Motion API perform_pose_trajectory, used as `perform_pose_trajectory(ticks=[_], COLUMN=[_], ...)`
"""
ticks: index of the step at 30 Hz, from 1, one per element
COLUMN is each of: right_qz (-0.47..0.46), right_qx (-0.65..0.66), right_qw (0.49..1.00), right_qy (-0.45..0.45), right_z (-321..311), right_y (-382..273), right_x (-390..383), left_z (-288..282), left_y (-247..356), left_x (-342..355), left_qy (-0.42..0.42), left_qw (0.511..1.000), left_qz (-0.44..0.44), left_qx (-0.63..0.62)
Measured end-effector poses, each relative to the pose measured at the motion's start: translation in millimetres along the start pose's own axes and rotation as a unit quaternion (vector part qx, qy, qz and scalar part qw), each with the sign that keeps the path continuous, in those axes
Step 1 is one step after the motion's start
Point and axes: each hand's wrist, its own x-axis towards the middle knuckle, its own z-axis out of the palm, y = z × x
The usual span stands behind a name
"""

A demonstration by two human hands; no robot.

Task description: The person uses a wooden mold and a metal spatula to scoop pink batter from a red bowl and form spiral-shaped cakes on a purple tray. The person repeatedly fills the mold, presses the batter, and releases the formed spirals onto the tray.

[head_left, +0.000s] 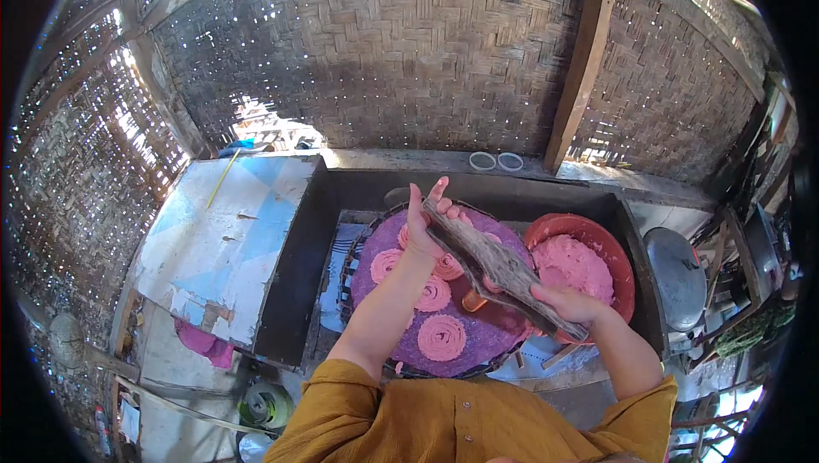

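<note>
A long, weathered wooden dough press (503,267) lies slantwise between my two hands, its far end up to the left. My left hand (429,220) grips that far end, the thumb and one finger sticking up. Around the near right end closes my right hand (567,303). Beneath the press shows a small orange cylinder (473,300); how it is joined I cannot tell. Below is a round tray covered in purple cloth (391,305), bearing several flat coils of pink dough strands (442,338). The press and my left arm hide part of the tray.
To the right a red basin (625,269) holds a mass of pink dough (576,267). Dark trough walls (529,193) surround tray and basin. A lidded metal pot (674,271) stands further right, a blue-and-white worn tabletop (226,237) left. Two white rings (483,161) sit on the back ledge.
</note>
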Motion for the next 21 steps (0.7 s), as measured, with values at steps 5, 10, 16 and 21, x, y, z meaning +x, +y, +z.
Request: perform_pose_trajectory(ticks=[5, 10, 16, 21], right_qz=[0.022, -0.023, -0.093, -0.082], right_qx=[-0.031, -0.078, -0.089, -0.119], right_qw=[0.999, 0.997, 0.991, 0.986], right_qy=[0.01, 0.008, 0.046, 0.08], right_z=[-10, -6, -7, 6], right_y=[1, -18, -19, -30], right_x=[-16, -22, -37, -36], left_z=[8, 34, 45, 65], left_y=[-7, 7, -1, 16], left_x=[-4, 1, -4, -1], left_qy=[0.002, -0.061, -0.105, -0.113], left_qw=[1.0, 0.997, 0.994, 0.992], left_qz=[0.016, 0.032, 0.029, 0.04], left_qx=[0.013, 0.017, 0.006, 0.03])
